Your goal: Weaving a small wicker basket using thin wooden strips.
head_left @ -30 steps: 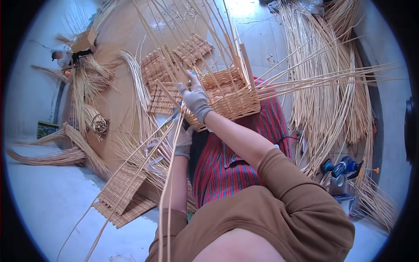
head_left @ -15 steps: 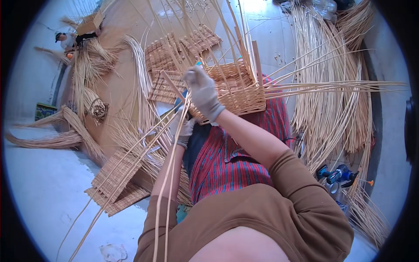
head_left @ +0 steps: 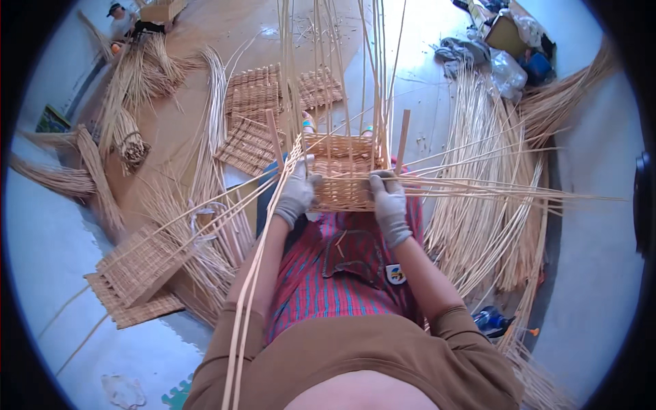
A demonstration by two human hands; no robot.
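Observation:
A partly woven wicker basket (head_left: 342, 195) rests on my lap over a striped red and blue apron (head_left: 328, 273). Long loose canes rise from its far side and fan out left and right. My gloved left hand (head_left: 295, 193) closes round the basket's near left corner, where pale canes run down over my forearm. At the near right corner my gloved right hand (head_left: 390, 208) grips the rim, its thumb pointing up beside the canes that leave to the right. Two flat wooden stakes stand at the basket's sides, a left stake (head_left: 274, 137) and a right stake (head_left: 403, 140).
Woven panels (head_left: 253, 99) lie on the floor beyond my knees, more panels (head_left: 143, 266) at lower left. Cane bundles spread at left (head_left: 137, 89) and a large heap of canes (head_left: 492, 178) at right. A blue power tool (head_left: 493, 321) lies at lower right. A person (head_left: 121, 22) sits far left.
My right hand has moved from the basket's left corner across to its right corner. The basket has shifted left and turned squarer to me. My left hand has moved up slightly against its left side.

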